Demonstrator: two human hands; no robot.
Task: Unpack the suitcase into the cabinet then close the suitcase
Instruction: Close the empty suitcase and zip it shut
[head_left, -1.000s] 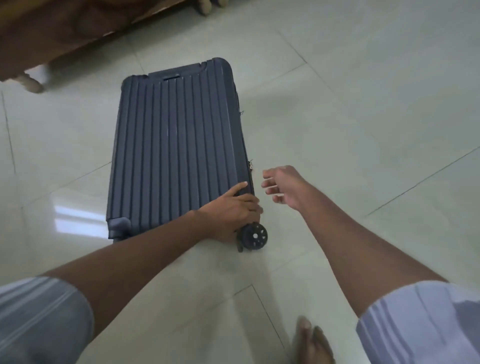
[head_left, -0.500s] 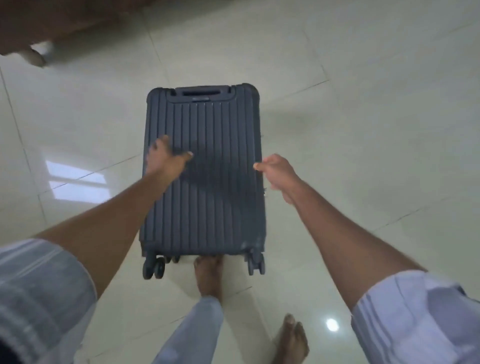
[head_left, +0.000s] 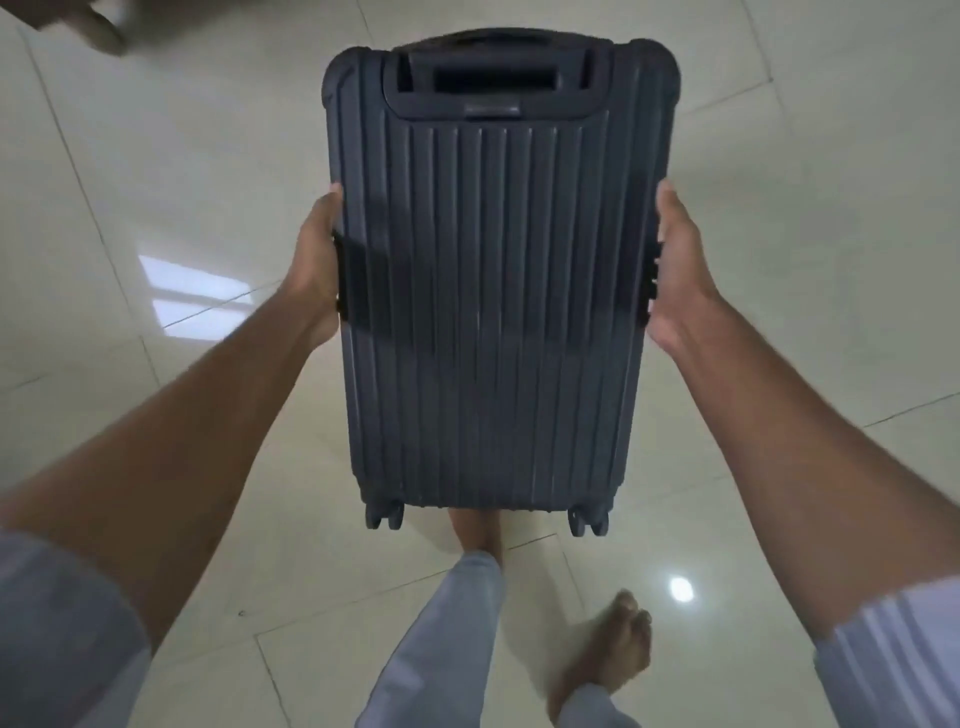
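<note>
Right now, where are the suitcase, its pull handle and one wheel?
suitcase (head_left: 498, 322): head view, middle of the ribbed shell.
pull handle (head_left: 491, 78): head view, recessed grip at the top.
wheel (head_left: 588, 519): head view, bottom right caster.

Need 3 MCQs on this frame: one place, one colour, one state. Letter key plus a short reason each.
1. Where are the two hands on the dark blue ribbed hard-shell suitcase?
A. both on the top handle
B. one on each long side
C. both at the wheels

2. What colour is the tiled floor?
A. pale cream
B. red
C. black

3. What state is the suitcase in?
A. lying open flat
B. shut, held by both hands
C. shut, standing untouched

Key: 1 B, the left hand holds the left edge and the right hand the right edge, at mid-height. 2 A, the glossy tiles are light cream with thin joints. 3 B, no gap shows in the shell and both hands clasp its sides.
</note>
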